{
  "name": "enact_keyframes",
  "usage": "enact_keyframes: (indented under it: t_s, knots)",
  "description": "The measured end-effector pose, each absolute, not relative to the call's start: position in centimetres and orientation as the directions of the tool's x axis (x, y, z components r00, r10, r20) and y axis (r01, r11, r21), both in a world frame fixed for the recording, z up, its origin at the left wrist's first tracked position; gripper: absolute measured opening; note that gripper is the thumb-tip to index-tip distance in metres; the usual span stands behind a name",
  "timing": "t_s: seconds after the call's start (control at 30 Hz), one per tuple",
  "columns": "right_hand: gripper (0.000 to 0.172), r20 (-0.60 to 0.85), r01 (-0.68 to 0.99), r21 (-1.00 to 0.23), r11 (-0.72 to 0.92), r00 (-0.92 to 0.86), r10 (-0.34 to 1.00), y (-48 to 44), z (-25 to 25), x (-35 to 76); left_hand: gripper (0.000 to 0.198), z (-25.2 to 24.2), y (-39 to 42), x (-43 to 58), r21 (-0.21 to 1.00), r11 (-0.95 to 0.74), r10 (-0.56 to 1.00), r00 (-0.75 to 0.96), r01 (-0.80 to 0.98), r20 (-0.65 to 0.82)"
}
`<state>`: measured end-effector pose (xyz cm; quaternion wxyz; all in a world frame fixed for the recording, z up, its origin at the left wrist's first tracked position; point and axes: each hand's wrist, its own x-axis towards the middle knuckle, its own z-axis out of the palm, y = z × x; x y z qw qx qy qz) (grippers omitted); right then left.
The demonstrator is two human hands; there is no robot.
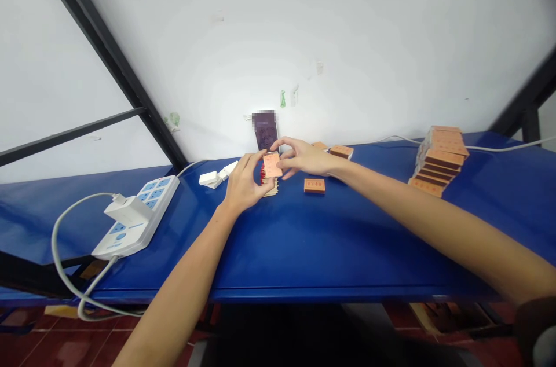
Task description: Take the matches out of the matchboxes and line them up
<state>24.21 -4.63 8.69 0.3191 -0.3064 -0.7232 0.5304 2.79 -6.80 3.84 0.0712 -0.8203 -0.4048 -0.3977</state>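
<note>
Facing a white wall (369,54) and looking down on a glossy blue bench (304,239). Gripping a small orange box (273,164) with both hands, near the bench's far edge. Pinching its left side between the fingers and thumb of the left hand (245,179); closing the right hand (304,157) on its right side, curling the index finger by the top edge. Showing a flat, squarish, pale orange face, tilting slightly, bearing faint reddish print too small to read. Seeing red-tipped matches (271,189) heaped just below it at six o'clock, and a phone (264,131) leaning on the wall at twelve. Finding a deeper orange closed box (314,186) at four o'clock, a stack of boxes (441,158) at three, white box-like pieces (211,179) at nine, and a power strip (161,186) at eight.
</note>
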Motion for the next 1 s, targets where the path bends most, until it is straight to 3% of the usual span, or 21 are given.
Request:
enact_keyframes:
  t_s: [0.23,0.33,0.43,0.53,0.7,0.77,0.87,1.0]
  knots:
    - [0.038,0.168,0.089,-0.955,0.281,-0.619,0.767,-4.5,8.8,24.2,0.060,4.2,-7.0,2.5,0.210,-0.669,0.604,0.357,0.713,0.713]
    - [0.040,0.228,0.143,-0.915,0.377,-0.586,0.778,-4.3,8.8,24.2,0.061,4.4,-7.2,2.6,0.234,-0.690,0.601,0.361,0.685,0.714]
    - [0.035,0.341,0.333,-0.757,0.562,-0.531,0.776,-4.1,8.5,24.3,0.049,4.3,-7.1,2.7,0.270,-0.698,0.605,0.345,0.663,0.717]
    - [0.017,0.440,0.495,-0.514,0.701,-0.549,0.711,-4.5,8.2,24.1,0.030,4.2,-6.9,2.7,0.352,-0.675,0.652,0.300,0.649,0.696]
    - [0.017,0.447,0.514,-0.231,0.826,-0.698,0.560,-5.9,7.9,23.5,0.029,4.5,-6.8,2.8,0.518,-0.657,0.739,0.335,0.548,0.584]
    - [0.019,0.416,0.516,-0.210,0.831,-0.722,0.553,-5.9,7.7,23.5,0.029,4.7,-6.9,2.7,0.545,-0.659,0.748,0.368,0.519,0.553]
    - [0.022,0.326,0.497,-0.277,0.822,-0.756,0.568,-5.1,7.2,23.8,0.026,4.8,-6.7,2.3,0.556,-0.657,0.752,0.394,0.509,0.528]
    - [0.028,0.244,0.489,-0.324,0.810,-0.784,0.571,-4.4,6.8,24.1,0.041,4.8,-6.2,1.2,0.563,-0.618,0.786,0.425,0.549,0.449]
